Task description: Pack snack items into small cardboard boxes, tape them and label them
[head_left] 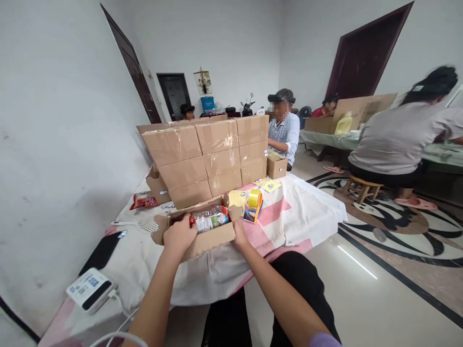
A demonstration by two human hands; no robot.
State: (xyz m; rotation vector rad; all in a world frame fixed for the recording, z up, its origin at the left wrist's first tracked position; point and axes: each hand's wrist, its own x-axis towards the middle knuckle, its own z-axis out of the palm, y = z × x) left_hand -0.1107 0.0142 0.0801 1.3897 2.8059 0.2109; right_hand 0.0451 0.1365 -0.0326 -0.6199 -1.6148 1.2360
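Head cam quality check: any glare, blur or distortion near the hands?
Head view: strong wide-angle bending of walls and floor; a glare streak on the glossy floor; left hand, right hand and open box sharp, evenly lit; stacked boxes show tape sheen; co-workers' faces blurred.

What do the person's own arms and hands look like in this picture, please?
Both forearms are bare. The left hand and the right hand wear no gloves, and no rings or watch can be seen. At the bottom edge, a short lilac sleeve shows on the right arm. The left arm's sleeve is out of view.
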